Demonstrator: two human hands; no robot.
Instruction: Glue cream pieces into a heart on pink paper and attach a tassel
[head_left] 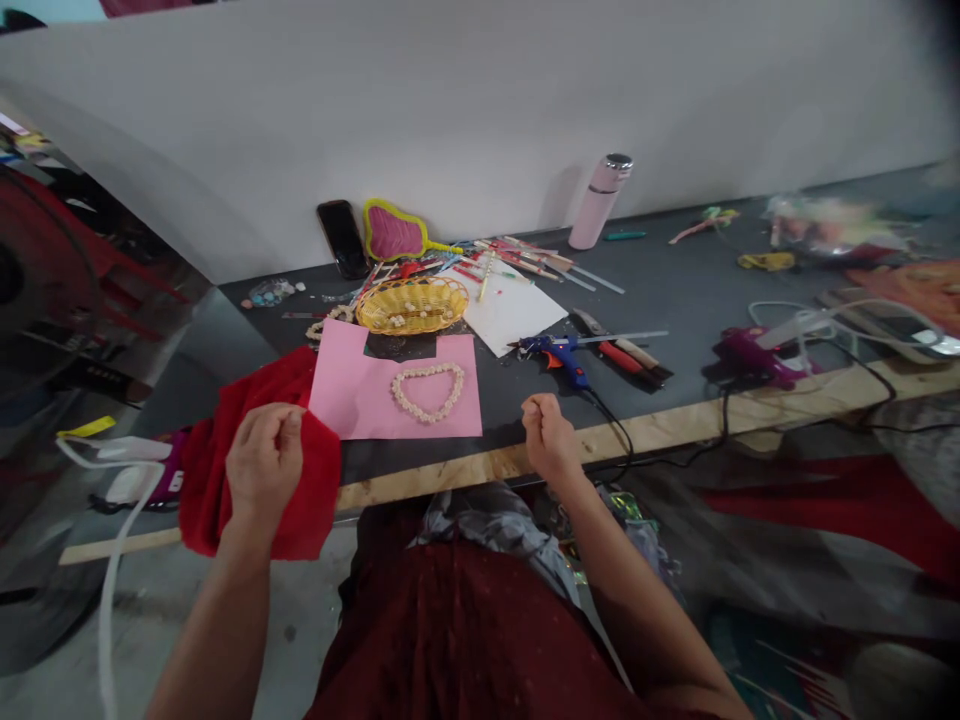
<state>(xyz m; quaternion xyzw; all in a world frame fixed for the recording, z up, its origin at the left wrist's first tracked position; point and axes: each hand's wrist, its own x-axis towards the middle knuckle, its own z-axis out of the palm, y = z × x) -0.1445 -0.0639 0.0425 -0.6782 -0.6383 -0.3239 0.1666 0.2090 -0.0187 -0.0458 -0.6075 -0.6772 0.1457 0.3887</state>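
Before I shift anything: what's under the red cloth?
The red cloth covers a stretch of the wooden edge of the table; that edge shows on either side. Anything else beneath is covered and can't be seen.

Dressed in a dark maroon cloth top [457,640], loose across the front, creased in long folds down the middle and flecked with tiny pale specks. Bare at the left hand [264,460] and left forearm [229,605], likewise at the right hand [553,440] and right forearm [626,565]; narrower near the hands, broader farther up.
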